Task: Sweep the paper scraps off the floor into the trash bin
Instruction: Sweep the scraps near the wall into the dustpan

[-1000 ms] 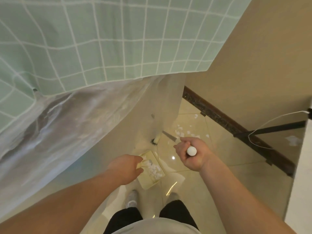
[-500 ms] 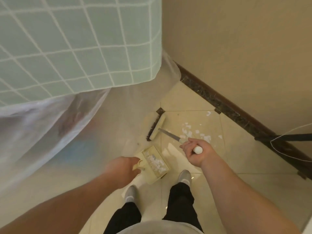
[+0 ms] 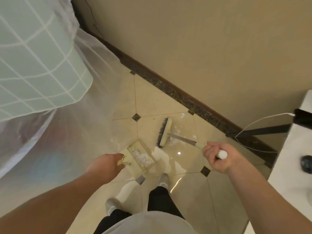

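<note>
Right hand [image 3: 217, 158] fingers curled round broom [image 3: 164, 132], left hand [image 3: 108, 163] gripping dustpan [image 3: 140, 156] (scraps inside)

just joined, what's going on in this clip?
A person is sweeping paper scraps off a tiled floor. The right hand grips the broom handle, its head down among the scraps near the baseboard. The left hand holds the dustpan, already holding a pile of scraps. No trash bin in view.

Single head-worn wide-angle view, looking steeply down at the tiled floor [image 3: 152, 102], own feet at near edge, wall [image 3: 202, 48] far right, no second view
</note>
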The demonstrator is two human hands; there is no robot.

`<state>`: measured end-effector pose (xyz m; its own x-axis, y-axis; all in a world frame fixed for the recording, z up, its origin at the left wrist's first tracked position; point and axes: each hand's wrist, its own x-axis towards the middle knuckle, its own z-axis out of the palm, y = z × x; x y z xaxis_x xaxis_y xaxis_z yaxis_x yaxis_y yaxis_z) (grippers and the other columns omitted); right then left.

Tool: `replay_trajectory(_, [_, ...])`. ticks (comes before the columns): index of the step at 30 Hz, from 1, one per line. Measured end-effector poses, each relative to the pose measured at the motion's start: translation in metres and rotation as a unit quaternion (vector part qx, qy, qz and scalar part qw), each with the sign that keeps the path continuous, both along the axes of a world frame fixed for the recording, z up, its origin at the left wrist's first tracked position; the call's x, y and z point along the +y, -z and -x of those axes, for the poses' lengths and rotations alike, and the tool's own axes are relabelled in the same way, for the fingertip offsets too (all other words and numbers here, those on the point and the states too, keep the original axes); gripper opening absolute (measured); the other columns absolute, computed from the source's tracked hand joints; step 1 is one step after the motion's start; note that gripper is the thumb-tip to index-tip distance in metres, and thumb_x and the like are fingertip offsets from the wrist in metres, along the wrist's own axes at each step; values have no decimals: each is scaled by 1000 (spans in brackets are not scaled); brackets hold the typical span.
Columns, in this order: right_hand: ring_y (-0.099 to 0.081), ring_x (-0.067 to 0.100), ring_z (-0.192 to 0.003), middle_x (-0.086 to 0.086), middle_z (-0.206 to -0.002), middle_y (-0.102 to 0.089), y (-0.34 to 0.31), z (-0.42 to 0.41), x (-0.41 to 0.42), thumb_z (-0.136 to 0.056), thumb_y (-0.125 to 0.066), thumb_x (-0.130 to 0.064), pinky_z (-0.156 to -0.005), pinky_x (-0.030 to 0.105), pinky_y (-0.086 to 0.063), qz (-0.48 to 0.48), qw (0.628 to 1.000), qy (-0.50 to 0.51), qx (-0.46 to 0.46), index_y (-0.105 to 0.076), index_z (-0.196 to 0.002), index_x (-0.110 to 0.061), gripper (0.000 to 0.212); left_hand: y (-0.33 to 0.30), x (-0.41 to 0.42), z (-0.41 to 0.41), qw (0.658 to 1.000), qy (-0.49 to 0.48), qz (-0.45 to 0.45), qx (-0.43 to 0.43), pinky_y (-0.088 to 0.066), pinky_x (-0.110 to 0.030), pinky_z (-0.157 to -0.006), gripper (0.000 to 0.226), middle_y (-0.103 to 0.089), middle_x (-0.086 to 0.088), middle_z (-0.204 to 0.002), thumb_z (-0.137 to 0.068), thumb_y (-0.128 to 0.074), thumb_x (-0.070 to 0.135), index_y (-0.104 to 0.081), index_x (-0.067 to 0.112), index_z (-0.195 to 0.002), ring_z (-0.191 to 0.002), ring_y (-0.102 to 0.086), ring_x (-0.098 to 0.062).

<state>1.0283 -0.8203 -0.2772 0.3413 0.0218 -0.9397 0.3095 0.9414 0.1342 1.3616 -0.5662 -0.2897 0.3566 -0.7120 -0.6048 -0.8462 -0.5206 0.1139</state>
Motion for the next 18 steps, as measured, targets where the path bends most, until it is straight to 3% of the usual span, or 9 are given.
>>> replay_trajectory(4, [-45, 5, -34, -1, -60, -47, -25, -3, -14, -98, -58, -23, -31, 14, -42, 46, 993, -100, 32, -49, -92, -8, 19, 1, -22, 12, 1000, 15, 9, 3, -55, -31, -80, 31, -72, 9, -108, -96, -54, 53, -58, 44, -126, -100, -68, -19])
replay_trajectory(6, [-46, 6, -38, 5, -68, -55, -32, -17, -19, -98, -61, -21, -33, 15, -43, 124, 961, -223, 109, -53, -105, -5, 19, 4, -31, 14, 1000, 18, 10, 4, -56, -33, -79, 31, -71, 9, -107, -96, -53, 54, -58, 45, -125, -98, -68, -19])
replay_trajectory(10, [-55, 14, -61, 13, -94, -64, -13, -48, -36, -100, -56, -14, -47, 22, -47, 295, 789, -474, 258, -59, -126, -20, 27, 14, -45, 15, 999, 29, 12, 4, -56, -33, -79, 33, -70, 13, -107, -95, -51, 57, -57, 46, -125, -98, -67, -17])
replay_trajectory(12, [-57, 20, -68, 15, -93, -64, 16, -55, -48, -101, -50, -12, -53, 27, -49, 336, 714, -542, 288, -56, -134, -18, 34, 20, -52, 15, 999, 37, 12, 0, -54, -32, -77, 32, -70, 11, -109, -96, -51, 57, -55, 47, -126, -100, -66, -18])
replay_trajectory(14, [-59, 23, -71, 16, -92, -64, 48, -51, -54, -100, -50, -12, -57, 30, -54, 347, 662, -581, 322, -57, -130, -13, 31, 23, -59, 17, 999, 47, 12, -2, -54, -32, -78, 31, -70, 10, -111, -98, -50, 56, -55, 47, -127, -101, -66, -18])
replay_trajectory(16, [-59, 23, -67, 15, -87, -62, 82, -44, -49, -99, -50, -8, -54, 28, -55, 328, 660, -595, 320, -59, -126, -7, 28, 33, -64, 17, 998, 58, 7, -3, -56, -35, -82, 32, -69, 11, -113, -98, -49, 56, -54, 47, -128, -103, -65, -18])
replay_trajectory(18, [-54, 24, -57, 16, -78, -57, 107, -32, -27, -98, -45, -2, -44, 24, -46, 297, 690, -584, 308, -58, -119, -3, 25, 41, -68, 18, 998, 67, 2, -3, -56, -35, -81, 33, -69, 10, -112, -99, -49, 55, -54, 46, -130, -103, -65, -19])
